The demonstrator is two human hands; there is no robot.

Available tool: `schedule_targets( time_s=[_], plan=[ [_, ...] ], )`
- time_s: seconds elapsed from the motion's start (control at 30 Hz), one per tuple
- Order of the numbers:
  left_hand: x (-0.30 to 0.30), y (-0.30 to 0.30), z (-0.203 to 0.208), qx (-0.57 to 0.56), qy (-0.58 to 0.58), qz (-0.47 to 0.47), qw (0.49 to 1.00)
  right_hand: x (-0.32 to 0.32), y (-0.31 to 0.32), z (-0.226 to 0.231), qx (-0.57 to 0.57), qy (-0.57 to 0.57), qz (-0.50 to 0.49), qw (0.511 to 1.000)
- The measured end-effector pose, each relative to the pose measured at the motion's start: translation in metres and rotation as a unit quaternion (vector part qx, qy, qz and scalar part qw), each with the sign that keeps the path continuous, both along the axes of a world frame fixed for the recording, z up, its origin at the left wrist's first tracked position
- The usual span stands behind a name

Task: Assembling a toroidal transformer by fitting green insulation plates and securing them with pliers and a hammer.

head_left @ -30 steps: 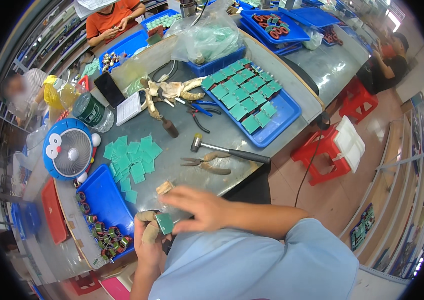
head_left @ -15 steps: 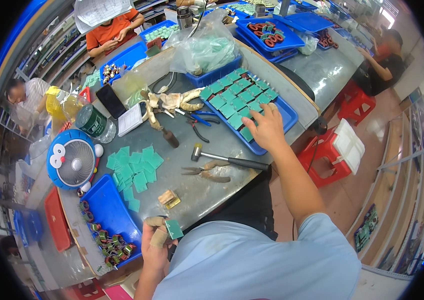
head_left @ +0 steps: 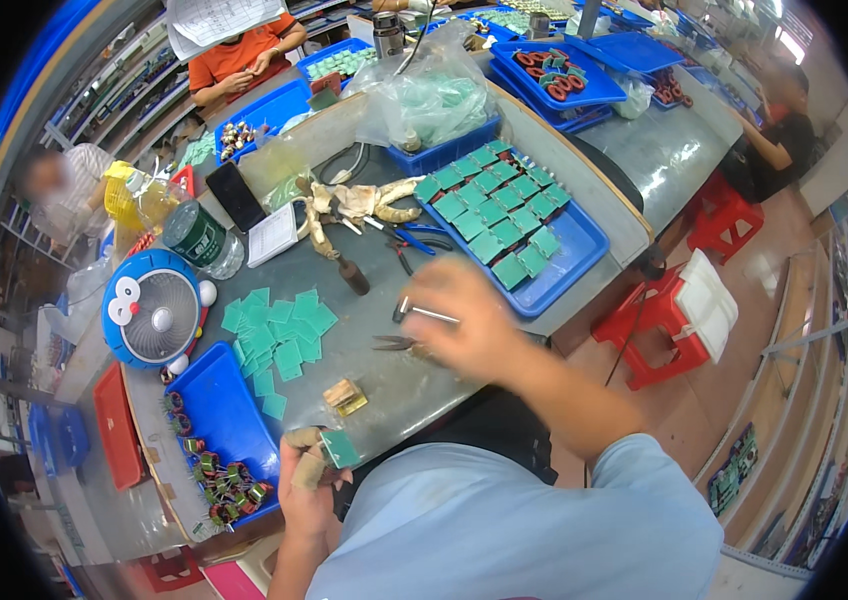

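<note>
My left hand, its fingertips wrapped in tan tape, pinches a small square green board near the table's front edge. Over the middle of the table, my right hand is blurred by motion and closed round the handle of a hammer. The hammer's head and bright shaft stick out to the left of the fingers; the hand hides the handle. Just below lie pliers, partly covered by that hand. A small wooden block rests between my hands and a loose pile of green boards.
A blue tray holds rows of green boards at the right. Another blue tray has wound coils at its near end. A fan, bottle, phone and blue-handled tool lie around. Co-workers sit beyond.
My right hand has left the tray of green boards, moved left and nearer, and closed on the hammer, whose head has turned. My left hand still holds its board. The view has shifted slightly.
</note>
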State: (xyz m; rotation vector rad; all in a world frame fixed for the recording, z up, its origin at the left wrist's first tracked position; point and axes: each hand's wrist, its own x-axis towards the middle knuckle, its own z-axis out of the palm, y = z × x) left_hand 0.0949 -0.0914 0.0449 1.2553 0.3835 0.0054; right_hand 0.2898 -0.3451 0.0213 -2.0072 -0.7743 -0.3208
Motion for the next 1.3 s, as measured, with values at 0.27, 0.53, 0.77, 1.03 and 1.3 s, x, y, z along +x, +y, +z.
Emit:
schedule_targets(
  time_s=[0.27, 0.53, 0.77, 1.03, 1.3],
  plan=[
    [0.011, 0.006, 0.009, 0.052, -0.03, -0.036, 0.998, -0.095, 0.067, -0.002, 0.12, 0.186, 0.282, 0.933],
    [0.005, 0.001, 0.009, 0.098, -0.048, -0.02, 0.994, -0.103, 0.072, -0.007, 0.108, 0.184, 0.248, 0.945],
    [0.008, 0.002, 0.016, 0.117, -0.117, -0.085, 0.983, -0.102, 0.073, -0.003, 0.124, 0.169, 0.254, 0.944],
    [0.015, 0.013, 0.008, 0.393, -0.26, -0.114, 0.875, -0.1, 0.075, -0.02, 0.258, 0.278, 0.273, 0.884],
    [0.018, 0.014, -0.004, 0.41, -0.318, -0.106, 0.848, -0.101, 0.074, -0.022, 0.255, 0.258, 0.274, 0.891]
  ],
)
